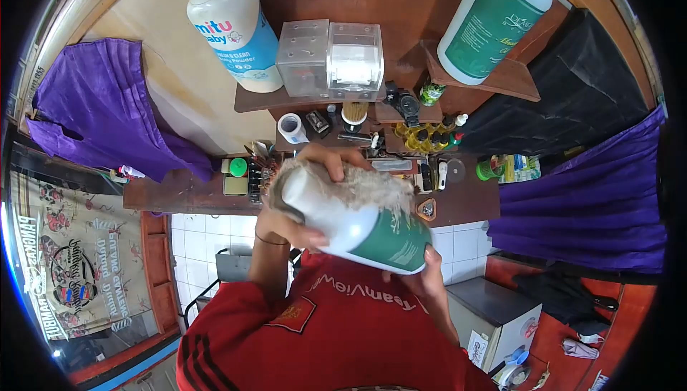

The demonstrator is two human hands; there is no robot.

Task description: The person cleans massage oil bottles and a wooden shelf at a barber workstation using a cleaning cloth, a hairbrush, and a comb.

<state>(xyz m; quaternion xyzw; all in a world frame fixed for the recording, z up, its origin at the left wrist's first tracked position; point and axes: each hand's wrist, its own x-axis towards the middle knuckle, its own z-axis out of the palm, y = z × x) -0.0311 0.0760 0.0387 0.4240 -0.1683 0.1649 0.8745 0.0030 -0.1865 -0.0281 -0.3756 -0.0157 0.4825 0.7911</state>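
A large white bottle with a green label (390, 237) is held tilted in front of my chest, its top end to the left. My left hand (304, 226) wraps a frayed grey-beige cloth (358, 189) round the bottle's top and upper side. At the bottle's base, on the right, my right hand (429, 273) grips from below, thumb at the edge. Behind the bottle is a brown wooden shelf (465, 205).
Above stand a powder bottle (240, 33), a clear plastic dispenser (354, 62) and another green-labelled bottle (494, 26). Small yellow bottles (422, 138), a watch (408, 107) and a white roll (291, 128) sit on lower shelves. Purple cloths (580, 198) hang at both sides.
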